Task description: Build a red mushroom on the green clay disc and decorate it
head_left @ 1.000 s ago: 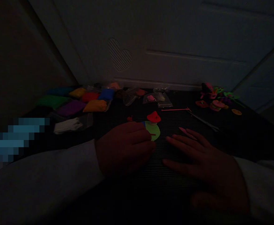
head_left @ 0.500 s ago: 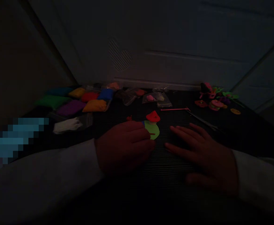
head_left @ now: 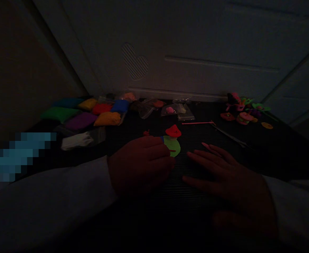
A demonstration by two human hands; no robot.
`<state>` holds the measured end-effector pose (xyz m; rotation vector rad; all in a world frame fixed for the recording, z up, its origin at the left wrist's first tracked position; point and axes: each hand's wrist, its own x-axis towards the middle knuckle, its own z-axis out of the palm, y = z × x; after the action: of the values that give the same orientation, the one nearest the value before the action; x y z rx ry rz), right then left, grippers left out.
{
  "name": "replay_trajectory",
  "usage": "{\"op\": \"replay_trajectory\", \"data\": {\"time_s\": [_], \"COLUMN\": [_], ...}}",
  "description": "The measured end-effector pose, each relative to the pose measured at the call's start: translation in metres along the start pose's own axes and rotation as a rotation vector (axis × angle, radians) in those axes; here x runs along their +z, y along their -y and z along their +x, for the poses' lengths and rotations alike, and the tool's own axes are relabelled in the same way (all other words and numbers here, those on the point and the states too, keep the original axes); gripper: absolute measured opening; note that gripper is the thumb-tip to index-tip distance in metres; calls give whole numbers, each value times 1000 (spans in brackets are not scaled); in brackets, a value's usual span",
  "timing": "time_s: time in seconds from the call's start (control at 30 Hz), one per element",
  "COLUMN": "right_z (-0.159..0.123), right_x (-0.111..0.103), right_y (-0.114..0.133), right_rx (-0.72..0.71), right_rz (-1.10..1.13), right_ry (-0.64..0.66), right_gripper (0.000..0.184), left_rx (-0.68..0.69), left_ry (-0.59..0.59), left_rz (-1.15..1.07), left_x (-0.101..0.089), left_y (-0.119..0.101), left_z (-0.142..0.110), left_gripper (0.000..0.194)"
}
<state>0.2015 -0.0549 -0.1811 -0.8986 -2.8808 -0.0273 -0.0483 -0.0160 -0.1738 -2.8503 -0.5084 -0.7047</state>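
My left hand point(head_left: 141, 167) is closed beside a flat light-green disc point(head_left: 175, 143), its curled fingers covering the disc's left part. Whatever those fingers grip is hidden under them. A thin red strip point(head_left: 172, 150) lies on the disc, and a bit of blue shows at its upper left edge. Just behind stands a small mushroom with a red cap point(head_left: 173, 131) and pale stem. My right hand point(head_left: 231, 186) is open over the dark table, fingers spread and palm down. By its fingertips lies a slim pink pointed tool point(head_left: 206, 146), partly covered by the fingers.
Bags of coloured clay point(head_left: 81, 120) crowd the back left, with a white bag point(head_left: 77, 140) nearer. A pink stick point(head_left: 196, 123) and scissors point(head_left: 231, 136) lie beyond my right hand. Small clay figures point(head_left: 245, 117) sit back right. A pale panel point(head_left: 154, 63) rises behind the table.
My right hand slid forward over the pink tool half a second ago, then came back towards me, uncovering its tip again. My left hand and the green disc have stayed put.
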Motion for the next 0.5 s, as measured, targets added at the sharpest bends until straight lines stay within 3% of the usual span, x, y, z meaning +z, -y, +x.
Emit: {"op": "replay_trajectory", "data": {"time_s": [0.13, 0.27, 0.4, 0.5], "right_z": [1, 1, 1, 1], "right_x": [-1, -1, -1, -1], "right_y": [-1, 0, 0, 0], "right_rx": [78, 9, 81, 23], "right_rz": [-41, 2, -45, -2], "right_ry": [9, 15, 20, 13], "right_gripper": [64, 64, 63, 64], "left_rx": [5, 7, 7, 2], "left_ry": [10, 7, 2, -4], "left_rz": [-1, -7, -3, -6], "left_x": [0, -1, -1, -1], "left_y": [1, 1, 0, 0], "left_z": [-1, 0, 1, 1], "left_gripper": [13, 11, 11, 11]}}
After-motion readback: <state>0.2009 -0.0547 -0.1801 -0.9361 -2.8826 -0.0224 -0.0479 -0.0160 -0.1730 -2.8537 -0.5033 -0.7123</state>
